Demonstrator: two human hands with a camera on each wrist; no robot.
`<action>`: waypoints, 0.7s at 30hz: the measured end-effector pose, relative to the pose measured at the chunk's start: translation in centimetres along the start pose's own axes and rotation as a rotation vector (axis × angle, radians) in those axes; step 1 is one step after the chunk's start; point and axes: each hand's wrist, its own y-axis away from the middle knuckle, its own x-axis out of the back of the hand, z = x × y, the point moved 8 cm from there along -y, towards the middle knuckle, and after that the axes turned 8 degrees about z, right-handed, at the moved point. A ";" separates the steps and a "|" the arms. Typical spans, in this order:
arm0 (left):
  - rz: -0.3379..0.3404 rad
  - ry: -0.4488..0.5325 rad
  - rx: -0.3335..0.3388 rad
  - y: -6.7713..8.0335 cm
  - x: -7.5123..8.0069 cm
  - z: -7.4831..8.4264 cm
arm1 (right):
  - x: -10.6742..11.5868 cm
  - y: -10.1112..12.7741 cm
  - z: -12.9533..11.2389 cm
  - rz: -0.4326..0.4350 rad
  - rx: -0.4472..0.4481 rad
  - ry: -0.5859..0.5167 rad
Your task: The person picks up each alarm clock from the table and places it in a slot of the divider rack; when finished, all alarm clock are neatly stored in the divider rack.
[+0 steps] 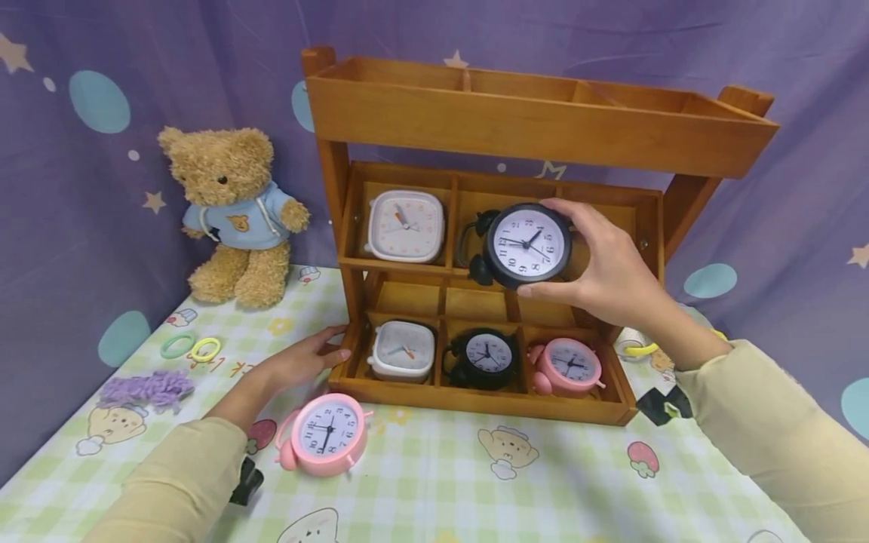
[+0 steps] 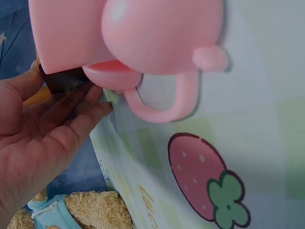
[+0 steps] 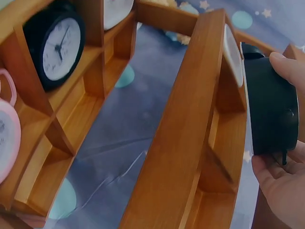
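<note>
Your right hand (image 1: 611,283) grips the black twin-bell clock (image 1: 526,245): index finger curled over the top of the case, thumb under its lower edge, palm behind it. The right wrist view confirms this, with fingers (image 3: 286,71) wrapped over the black body from the back. The clock is tipped, its bells pointing away from your palm toward the left, and it sits at the mouth of the middle compartment of the wooden rack (image 1: 489,286), dial facing you.

Just left of your fingertips, in the neighbouring compartment, stands a white square clock (image 1: 406,225). Below your thumb, the bottom row holds a second white clock (image 1: 403,351), a black clock (image 1: 483,358) and a pink clock (image 1: 569,366).

Your left hand (image 1: 302,362) lies flat with relaxed fingers, tips touching the rack's lower left corner and holding nothing. Just below it on the tablecloth lies a loose pink clock (image 1: 326,434).

Judgement: the step in hand looks like seating or withdrawing the black clock at that compartment; which one cannot be told. Either way, the next move calls for righting the clock so its bells clear the divider, while your left hand steadies the frame.
</note>
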 end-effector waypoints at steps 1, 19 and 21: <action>0.000 0.001 0.000 0.0 0.0 0.0 | 0.0 -0.3 0.2 -0.001 -0.003 0.013; 0.012 0.016 -0.005 0.3 0.0 0.3 | -2.9 -4.5 2.1 -0.097 -0.058 0.071; 0.011 0.017 -0.003 0.3 -0.1 0.3 | -3.0 -4.7 2.1 -0.110 -0.064 0.078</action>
